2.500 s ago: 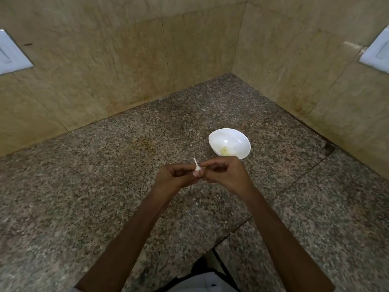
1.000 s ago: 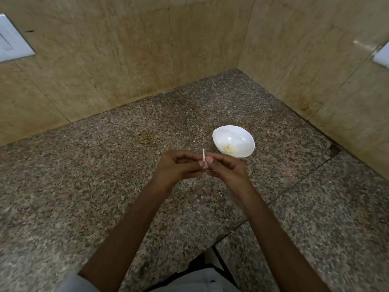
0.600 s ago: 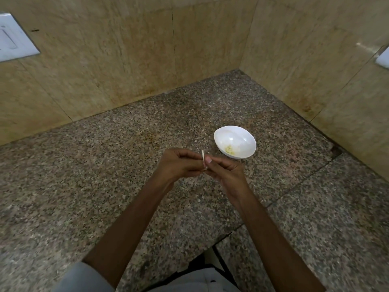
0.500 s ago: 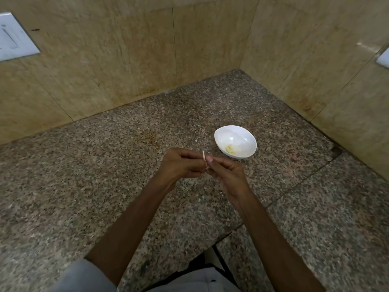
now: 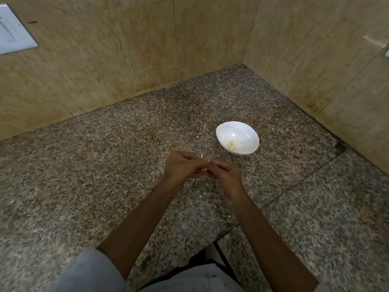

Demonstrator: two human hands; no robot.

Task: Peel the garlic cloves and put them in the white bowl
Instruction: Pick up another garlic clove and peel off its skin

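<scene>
My left hand point(image 5: 183, 165) and my right hand point(image 5: 224, 172) meet above the granite counter, fingertips together. Between them they pinch a small garlic clove point(image 5: 203, 169), mostly hidden by the fingers. A thin white strip of skin point(image 5: 201, 155) sticks up from it. The white bowl point(image 5: 237, 137) stands on the counter just beyond and to the right of my hands, with a little pale yellow garlic at its bottom.
The speckled granite counter point(image 5: 105, 175) fills a corner between two beige tiled walls point(image 5: 126, 60). A seam point(image 5: 294, 182) in the stone runs diagonally to the right of my hands. A white wall plate point(image 5: 12, 36) sits at the upper left.
Both hands stay together on the clove with small finger shifts. The skin strip still stands up between the fingertips. The view has drifted slightly.
</scene>
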